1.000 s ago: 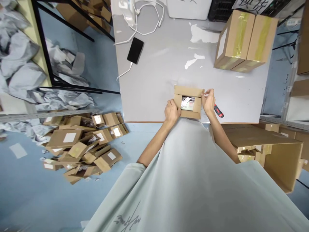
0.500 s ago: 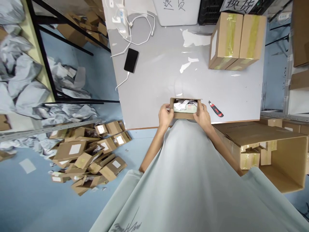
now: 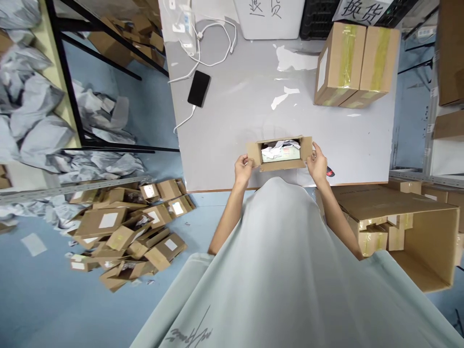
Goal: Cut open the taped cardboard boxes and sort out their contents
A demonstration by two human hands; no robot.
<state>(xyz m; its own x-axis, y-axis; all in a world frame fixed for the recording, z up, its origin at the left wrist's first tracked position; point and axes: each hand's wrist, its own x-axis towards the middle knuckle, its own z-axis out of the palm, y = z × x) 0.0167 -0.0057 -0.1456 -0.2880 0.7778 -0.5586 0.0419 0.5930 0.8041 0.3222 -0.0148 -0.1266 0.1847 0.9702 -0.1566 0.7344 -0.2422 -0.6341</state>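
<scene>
A small cardboard box (image 3: 282,166) stands open near the table's front edge, its side flaps folded outward. Inside it lie crumpled white paper (image 3: 277,147) and a pale green packet (image 3: 286,154). My left hand (image 3: 243,169) pinches the left flap of the box. At the other side, my right hand (image 3: 317,163) has its fingers closed on the right flap. Partly hidden behind my right hand is a red and black utility knife (image 3: 330,172) on the table.
Two taped cartons (image 3: 357,65) stand at the table's back right. A black phone (image 3: 199,89) on a white cable lies left. Opened boxes (image 3: 134,232) heap on the floor at left; a large carton (image 3: 431,246) stands at right. A white bin (image 3: 269,19) sits at the back.
The side flaps of the box have swung outward, and both hands have moved apart with them. The box sits slightly farther from me. My right hand now covers much of the knife.
</scene>
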